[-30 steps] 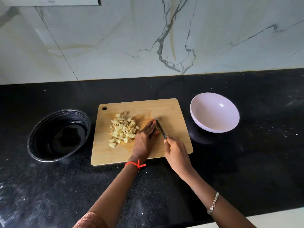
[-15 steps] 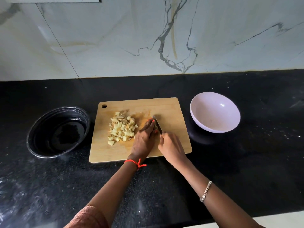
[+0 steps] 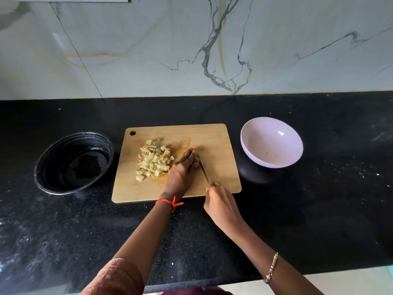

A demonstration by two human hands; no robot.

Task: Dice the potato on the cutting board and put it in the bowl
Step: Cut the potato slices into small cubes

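Two hands: left hand (image 3: pixel 180 173) and right hand (image 3: pixel 221 206), both at the near right part of the cutting board (image 3: pixel 217 141).
Left fingers (image 3: pixel 187 156): pressed together and curled down over a small potato piece (image 3: pixel 196 160), pinning it to the board. The piece is mostly hidden under them.
Right fingers (image 3: pixel 213 185): wrapped round the handle of the knife (image 3: pixel 203 170). The handle is hidden in the grip and only the blade shows.
Blade: runs away from the right hand and ends just right of the left fingertips. Cannot tell whether the edge is in the piece.
Diced potato (image 3: pixel 154 159): loose heap left of the board's centre. Its right edge meets the left hand in this view.
Board edges: far right part and near left corner bare. The near edge sits well back from the front of the desk (image 3: pixel 297 209).
Pale bowl (image 3: pixel 265 154): on the desk right of the board, near but apart.
Black bowl (image 3: pixel 74 165): left of the board, apart. Its contents are hard to read against the dark.
Open room: broad dark desk right of the pale bowl and nearer than the board.
Cut off: both forearms leave the bottom edge.
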